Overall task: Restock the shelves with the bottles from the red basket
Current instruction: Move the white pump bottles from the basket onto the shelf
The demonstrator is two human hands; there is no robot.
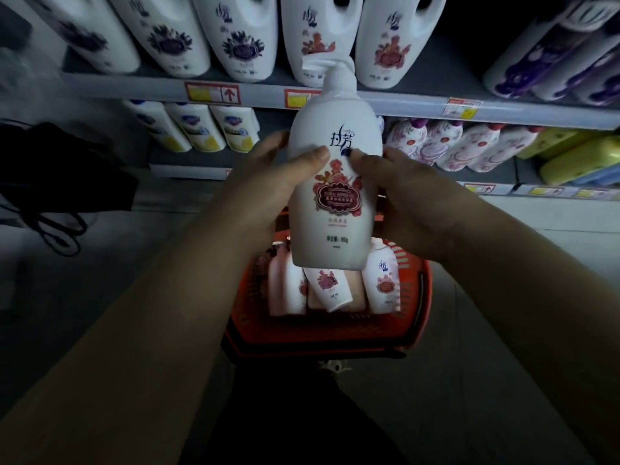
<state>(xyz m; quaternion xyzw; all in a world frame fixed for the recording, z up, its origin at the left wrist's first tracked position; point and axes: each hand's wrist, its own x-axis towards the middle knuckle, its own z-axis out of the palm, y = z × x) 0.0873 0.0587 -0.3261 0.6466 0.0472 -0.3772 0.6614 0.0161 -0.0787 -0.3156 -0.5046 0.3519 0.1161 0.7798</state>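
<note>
Head view shows me holding one white pump bottle [333, 182] upright between both hands, lifted clear above the red basket [416, 297], which sits on the floor near me with several more bottles [327, 286] lying in it. My left hand [268, 193] wraps the bottle's left flank with the thumb pressed across the label, and my right hand [402, 199] closes on the right flank the same way, so each grip is clamped on the bottle. The pump head points left and reaches up level with the edge of the upper shelf [402, 104]. On that shelf stand large white jugs [385, 41], two of them bearing the same red flower print as my bottle. The lower shelf [188, 171], beyond my hands, carries smaller bottles to the left and floral ones to the right; I cannot tell whether a free slot lies behind the bottle. I judge this to be the carrying step, between pickup and placement. The next move calls for finding a gap among matching stock, keeping the bottle upright with the label facing out, and setting it down without knocking its neighbours.
</note>
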